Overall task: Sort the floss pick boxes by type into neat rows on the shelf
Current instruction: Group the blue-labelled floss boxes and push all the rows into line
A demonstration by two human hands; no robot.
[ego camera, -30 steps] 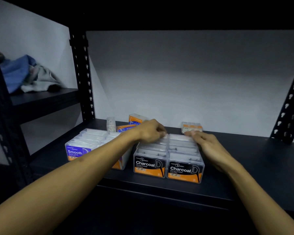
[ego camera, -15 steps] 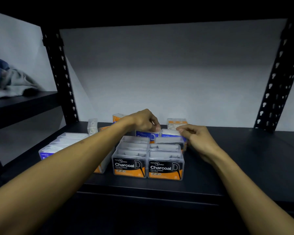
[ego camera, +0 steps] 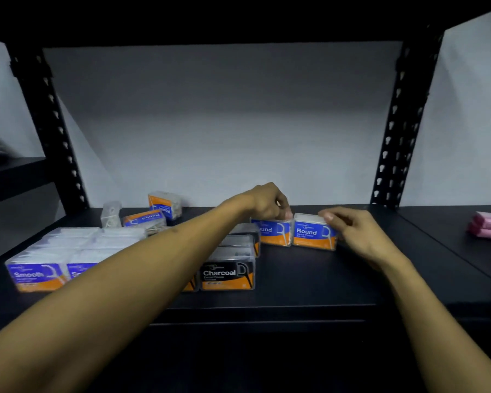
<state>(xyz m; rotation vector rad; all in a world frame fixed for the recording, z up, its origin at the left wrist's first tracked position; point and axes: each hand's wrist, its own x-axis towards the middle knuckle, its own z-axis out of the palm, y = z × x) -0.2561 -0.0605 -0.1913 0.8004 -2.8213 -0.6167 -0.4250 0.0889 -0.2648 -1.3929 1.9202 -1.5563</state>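
— What sits toward the shelf's (ego camera: 309,279) left front edge?
— Smooth boxes (ego camera: 36,275), then Charcoal boxes (ego camera: 227,275).
— And the hands?
— Left hand (ego camera: 267,202) pinches one Round box (ego camera: 272,232); right hand (ego camera: 355,229) grips the touching Round box (ego camera: 313,235) mid-shelf.

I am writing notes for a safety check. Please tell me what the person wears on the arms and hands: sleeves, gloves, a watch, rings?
Nothing worn is visible. Both forearms are bare as far up as the picture shows, with no sleeves in view. The left hand and the right hand have no gloves, and no watch or wristband shows. The picture is too dim and blurred to rule out a thin ring.
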